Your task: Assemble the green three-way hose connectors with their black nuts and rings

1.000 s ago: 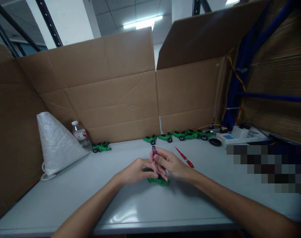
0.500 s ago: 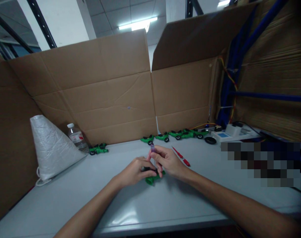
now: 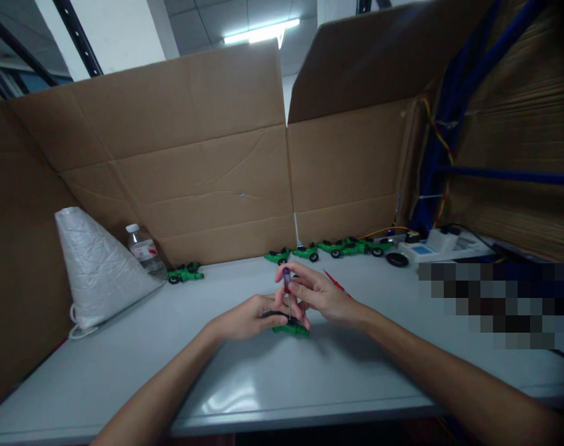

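The small green plastic toy car (image 3: 291, 329) lies on the grey surface (image 3: 272, 384), pinned by the left hand (image 3: 249, 318), whose fingers close on it. The right hand (image 3: 316, 296) grips a purple-handled screwdriver (image 3: 287, 286) upright, tip down on the car. Beyond the car, a red-handled screwdriver (image 3: 334, 280) and a row of green toy cars (image 3: 337, 248) lie against the brown cardboard wall (image 3: 207, 186).

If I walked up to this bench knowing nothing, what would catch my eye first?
Probably the two hands at the middle of the grey table: the left hand steadies a small green toy car while the right hand holds a purple-handled screwdriver upright over it. Behind, a row of green cars lines the cardboard wall, and a white bag stands at the left.
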